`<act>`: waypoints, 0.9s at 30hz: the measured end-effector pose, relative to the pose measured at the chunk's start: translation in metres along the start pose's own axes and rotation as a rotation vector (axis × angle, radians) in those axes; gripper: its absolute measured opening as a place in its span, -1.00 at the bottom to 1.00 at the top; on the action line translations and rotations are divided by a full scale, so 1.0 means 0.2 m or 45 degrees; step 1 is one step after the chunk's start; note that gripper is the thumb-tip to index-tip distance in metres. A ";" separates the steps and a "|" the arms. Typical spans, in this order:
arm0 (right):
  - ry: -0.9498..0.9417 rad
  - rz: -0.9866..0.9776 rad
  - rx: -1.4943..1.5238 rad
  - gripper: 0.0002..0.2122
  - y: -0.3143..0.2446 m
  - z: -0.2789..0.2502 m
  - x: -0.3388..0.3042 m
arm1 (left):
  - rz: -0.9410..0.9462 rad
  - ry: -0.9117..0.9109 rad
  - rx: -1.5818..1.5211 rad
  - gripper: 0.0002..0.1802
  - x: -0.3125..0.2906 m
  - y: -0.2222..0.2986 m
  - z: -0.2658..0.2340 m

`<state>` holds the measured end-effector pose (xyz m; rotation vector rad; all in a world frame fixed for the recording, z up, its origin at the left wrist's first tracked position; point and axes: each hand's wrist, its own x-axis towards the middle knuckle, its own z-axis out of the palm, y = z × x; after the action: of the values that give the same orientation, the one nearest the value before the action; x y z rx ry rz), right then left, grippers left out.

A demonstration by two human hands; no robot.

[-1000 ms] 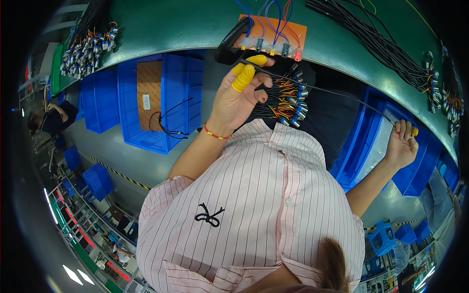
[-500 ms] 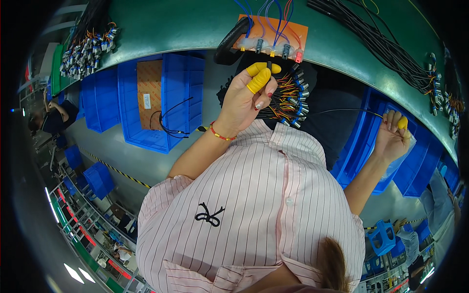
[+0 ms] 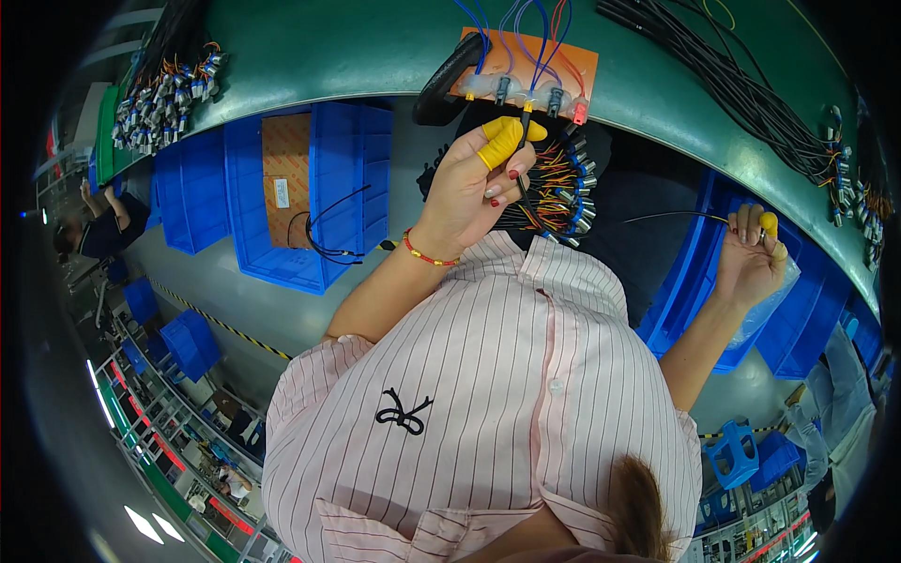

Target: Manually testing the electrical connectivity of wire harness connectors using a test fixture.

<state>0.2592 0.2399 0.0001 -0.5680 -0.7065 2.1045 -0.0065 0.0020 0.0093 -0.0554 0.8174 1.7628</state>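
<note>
My left hand (image 3: 481, 174), with yellow finger cots on its fingers, pinches the end of a black cable (image 3: 523, 139) right below an orange board (image 3: 584, 66). The cable's tip meets a yellow socket (image 3: 528, 106) in the row of small connectors along the board's near edge; whether it is fully seated I cannot tell. Over on the right, my right hand (image 3: 751, 253) pinches a thin black cable (image 3: 690, 214) near its yellowish end. Whether both ends belong to one cable is not visible. Below the board hangs a bundle of silver-and-blue connectors (image 3: 580, 192) with orange wires.
The green bench (image 3: 328, 47) carries a black-handled object (image 3: 446, 89) beside the board, connector bundles (image 3: 169, 98) at left and black cables (image 3: 723, 80) at right. Blue bins (image 3: 357, 188) stand below the bench, one with cardboard and a loose black cable (image 3: 324, 249).
My left hand has moved slightly up and brought the black cable's end to the yellow socket. The right hand keeps hold of its cable, almost in place.
</note>
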 end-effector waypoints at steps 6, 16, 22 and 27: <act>-0.014 0.008 -0.006 -0.86 0.01 0.01 0.01 | -0.047 0.002 -0.126 -0.69 0.00 0.01 0.02; 0.032 0.032 -0.028 -0.86 0.03 0.05 0.02 | -0.030 -0.018 -0.242 -0.70 0.03 0.01 0.03; -0.023 -0.033 -0.056 -0.84 0.02 0.04 0.01 | -0.065 -0.010 0.104 -0.64 0.04 0.07 0.04; 0.002 -0.095 0.000 -0.83 -0.06 0.02 -0.04 | -0.054 0.046 0.356 -0.62 0.05 0.08 0.11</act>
<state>0.2667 0.2380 0.0123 -0.5347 -0.7159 2.0350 -0.0162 0.0192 0.0294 0.0805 1.0746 1.5970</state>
